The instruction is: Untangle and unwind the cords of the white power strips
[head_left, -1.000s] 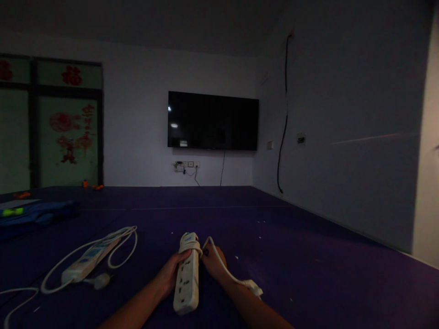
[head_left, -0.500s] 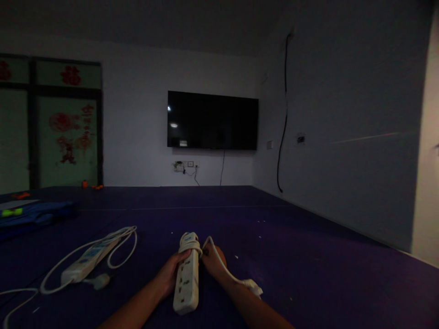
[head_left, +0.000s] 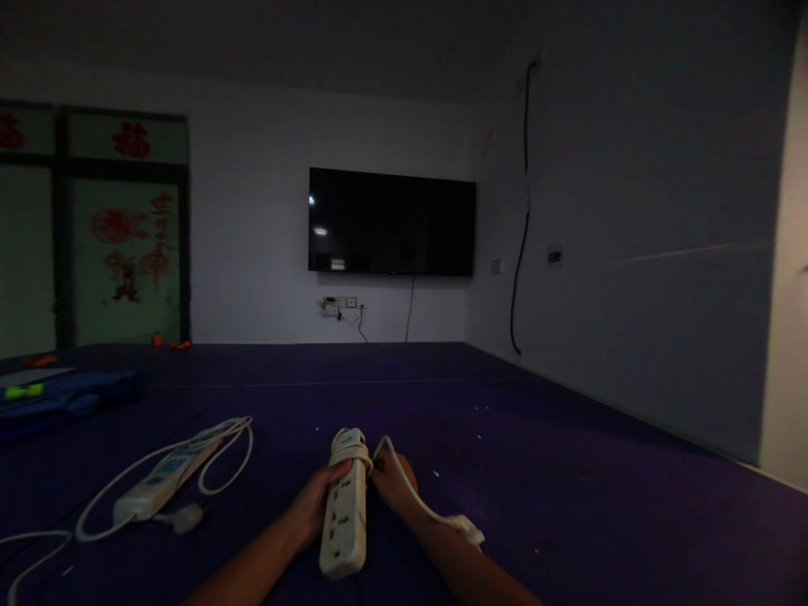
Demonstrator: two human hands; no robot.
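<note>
A white power strip (head_left: 342, 526) is held upright and slightly tilted in front of me, its cord wound around the upper end. My left hand (head_left: 314, 500) is closed around the strip's left side, with the thumb over its face just below the windings. At the strip's right side, my right hand (head_left: 395, 484) is closed by the white cord (head_left: 404, 474); its fingertips are partly hidden. From there the cord's free end runs over my right wrist to a white plug (head_left: 467, 529) by the forearm.
A second white power strip (head_left: 161, 482) lies to the left with its cord looped loosely and its plug (head_left: 183, 518) beside it. Blue cloth (head_left: 85, 391) lies farther left on the purple surface (head_left: 543, 471). A television (head_left: 391, 222) hangs on the far wall.
</note>
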